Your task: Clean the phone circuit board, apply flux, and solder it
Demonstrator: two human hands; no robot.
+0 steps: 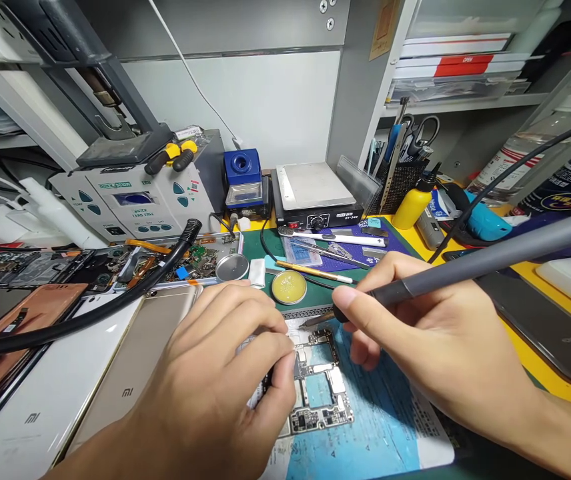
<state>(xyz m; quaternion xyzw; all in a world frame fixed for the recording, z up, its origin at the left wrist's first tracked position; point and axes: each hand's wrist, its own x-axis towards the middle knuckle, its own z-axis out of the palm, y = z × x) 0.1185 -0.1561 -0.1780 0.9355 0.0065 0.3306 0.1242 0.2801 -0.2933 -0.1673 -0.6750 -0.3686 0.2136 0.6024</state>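
My right hand (445, 327) grips a grey soldering iron (470, 257) like a pen. Its tip rests at or just above the top of a phone circuit board (323, 368); contact I cannot tell. Curled over the left side of that board, my left hand (230, 360) steadies it with thumb and fingers, hiding part of it. Beneath the board lies a blue and white mat (385, 413). Just beyond my fingertips are a round tin of yellowish paste (289, 287), a small white block (257, 273) and a round metal lid (232, 267).
A hot-air station (140, 200) with a black hose (165, 263) stands back left, above several phones (110, 373). Further back are a blue holder (243, 177) and a heating plate (313, 190). A brush (335, 237), a yellow bottle (410, 207) and a dark phone (550, 327) lie rightward.
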